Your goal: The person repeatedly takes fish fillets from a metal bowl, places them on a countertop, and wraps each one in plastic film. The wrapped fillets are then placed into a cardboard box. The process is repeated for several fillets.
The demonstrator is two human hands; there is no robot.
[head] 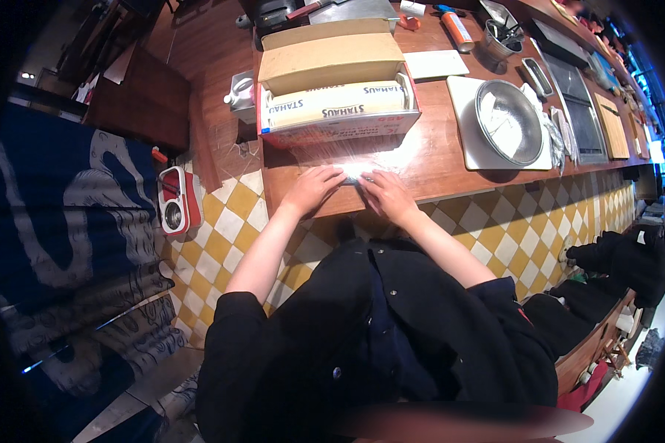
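A small dark item under clear plastic film (pixel 353 180) lies near the counter's front edge; its exact kind is hidden by glare and fingers. My left hand (pixel 313 189) grips its left end with bent fingers. On the other end, the fingers of my right hand (pixel 387 192) curl over it. A sheet of cling film (pixel 360 154) stretches flat on the wood from the item back towards an open cardboard box (pixel 332 132). Inside that box rests a large roll of cling film (pixel 338 102) that bears printing.
To the right, a metal bowl (pixel 518 124) stands on a white cutting board (pixel 465 133). Behind are a white board (pixel 435 65), an orange spray can (pixel 458 32) and a metal bucket of utensils (pixel 501 41). A red-and-white container (pixel 180 202) sits left of the counter.
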